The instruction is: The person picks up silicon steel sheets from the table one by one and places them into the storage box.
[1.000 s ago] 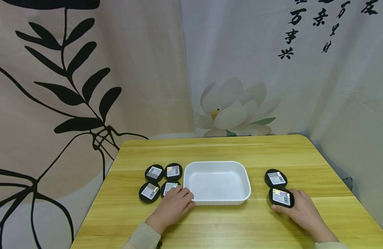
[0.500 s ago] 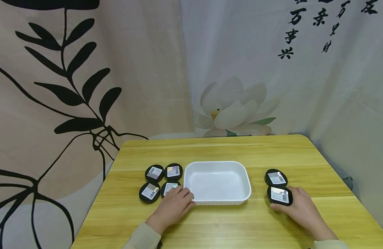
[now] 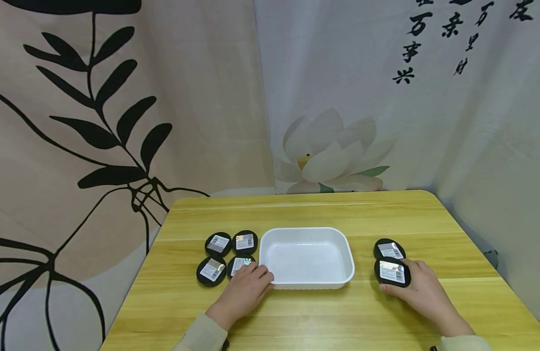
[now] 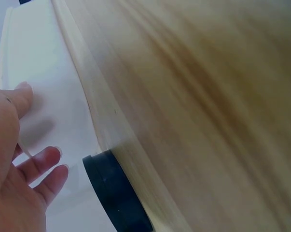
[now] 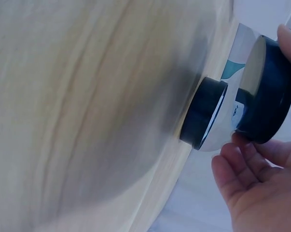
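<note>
In the head view my right hand [image 3: 420,291] grips a round flat black tub [image 3: 392,272] by its edge, its labelled face turned up. The right wrist view shows this tub [image 5: 275,92] lifted off the table, thumb on one side and fingertips on the other. Just behind it a second black tub [image 3: 389,247] lies on the table, partly covered. My left hand [image 3: 245,291] rests at the near left corner of a white rectangular tray [image 3: 306,285], its fingers at the rim. In the left wrist view, thumb and fingers are spread against the white wall [image 4: 44,58].
Left of the tray lie several more black tubs with white labels, such as the front-left tub [image 3: 211,271]; my left hand partly hides another tub [image 3: 236,263]. All stand on a wooden table [image 3: 322,317]. A printed curtain [image 3: 200,122] hangs behind its back edge.
My right hand has moved the gripped tub slightly away from me and to the left, so it now covers more of the tub behind. The left hand and tray have stayed put.
</note>
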`<state>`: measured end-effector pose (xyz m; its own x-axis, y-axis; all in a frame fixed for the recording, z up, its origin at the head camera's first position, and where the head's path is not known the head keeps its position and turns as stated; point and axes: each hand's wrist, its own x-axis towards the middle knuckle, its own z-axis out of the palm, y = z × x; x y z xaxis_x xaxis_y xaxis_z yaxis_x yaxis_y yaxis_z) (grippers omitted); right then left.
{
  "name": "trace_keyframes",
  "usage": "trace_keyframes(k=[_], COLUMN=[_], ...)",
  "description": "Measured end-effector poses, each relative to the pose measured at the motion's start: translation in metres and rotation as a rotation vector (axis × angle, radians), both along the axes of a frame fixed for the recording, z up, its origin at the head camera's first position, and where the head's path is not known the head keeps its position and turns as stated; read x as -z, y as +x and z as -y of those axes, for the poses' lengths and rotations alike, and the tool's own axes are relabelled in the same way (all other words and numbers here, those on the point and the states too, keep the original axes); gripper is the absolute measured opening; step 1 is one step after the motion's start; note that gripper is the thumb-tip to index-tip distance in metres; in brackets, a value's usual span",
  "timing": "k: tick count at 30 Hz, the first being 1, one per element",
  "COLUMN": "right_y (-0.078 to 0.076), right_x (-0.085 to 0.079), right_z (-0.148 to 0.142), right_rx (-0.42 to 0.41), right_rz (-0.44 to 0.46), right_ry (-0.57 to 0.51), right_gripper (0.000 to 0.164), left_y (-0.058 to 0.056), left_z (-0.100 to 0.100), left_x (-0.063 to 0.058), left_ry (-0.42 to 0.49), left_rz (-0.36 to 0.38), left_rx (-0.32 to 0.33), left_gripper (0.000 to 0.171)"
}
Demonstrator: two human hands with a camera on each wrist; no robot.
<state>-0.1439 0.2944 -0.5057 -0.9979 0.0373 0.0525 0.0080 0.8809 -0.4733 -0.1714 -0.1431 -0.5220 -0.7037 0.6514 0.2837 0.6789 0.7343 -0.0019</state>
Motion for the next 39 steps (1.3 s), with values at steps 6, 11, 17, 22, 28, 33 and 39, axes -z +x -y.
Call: trace_keyframes(k=[6,11,17,22,28,33,39], right_y=[-0.003,-0.005,-0.006,-0.008,-0.008,-0.009,-0.01], right_x=[-0.001,-0.005,-0.01,-0.009,-0.013,-0.016,-0.02], right_z=[0.001,0.004,0.007,0.009,0.013,0.014,0.017], right_rx=[-0.003,0.0,-0.01,-0.023,-0.024,-0.026,-0.037], right_rz=[-0.004,0.026,0.028,0.001,-0.009,-0.025,-0.05], right_ry=[0.0,-0.032,-0.049,-0.048,-0.05,-0.033,-0.046], right_gripper=[0.107,0.108,0.11,0.108,0.108,0.109,0.109], left_y=[0.0,0.0,0.001,0.001,0.001,0.001,0.0], left_z=[0.0,0.0,0.0,-0.001,-0.001,-0.001,-0.002], left_x=[-0.001,-0.001,-0.002,-0.003,-0.001,0.0,0.001], left_ry=[0.005,0.007,0.013,0.011,0.007,0.01,0.004], left_rz=[-0.005,-0.006,0.003,0.013,0.019,0.023,0.025], left_rx=[0.009,0.011,0.013,0.006,-0.001,-0.005,-0.009], left_gripper=[0.011,0.012,0.01,0.01,0.012,0.012,0.012])
